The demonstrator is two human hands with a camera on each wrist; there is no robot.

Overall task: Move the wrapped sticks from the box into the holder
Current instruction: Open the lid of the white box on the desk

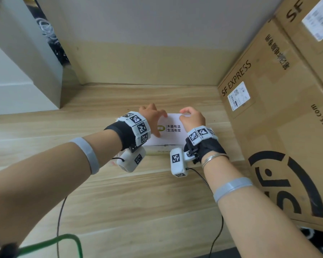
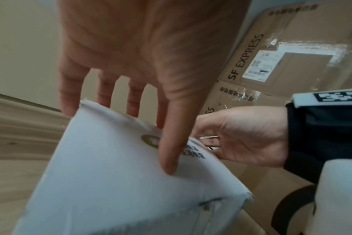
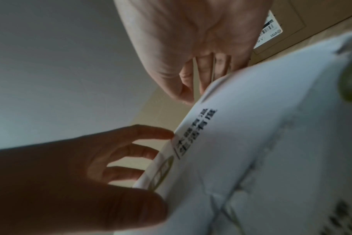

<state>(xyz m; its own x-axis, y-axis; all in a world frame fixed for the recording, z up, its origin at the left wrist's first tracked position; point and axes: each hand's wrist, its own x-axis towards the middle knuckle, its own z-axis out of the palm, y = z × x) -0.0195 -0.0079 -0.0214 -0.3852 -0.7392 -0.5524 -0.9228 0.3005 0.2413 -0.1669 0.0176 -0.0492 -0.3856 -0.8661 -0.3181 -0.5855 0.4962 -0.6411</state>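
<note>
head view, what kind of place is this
Probably an indoor storage or parcel-unpacking corner: large brown cardboard SF Express shipping boxes stacked at right, a pale wood-grain plank surface, and a small white printed cardboard box.

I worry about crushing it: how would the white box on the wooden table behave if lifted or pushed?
The white box looks like thin card with scuffed corners, so a hard squeeze would probably dent it. Low and flat, it should slide on the wooden table, not tip.
</note>
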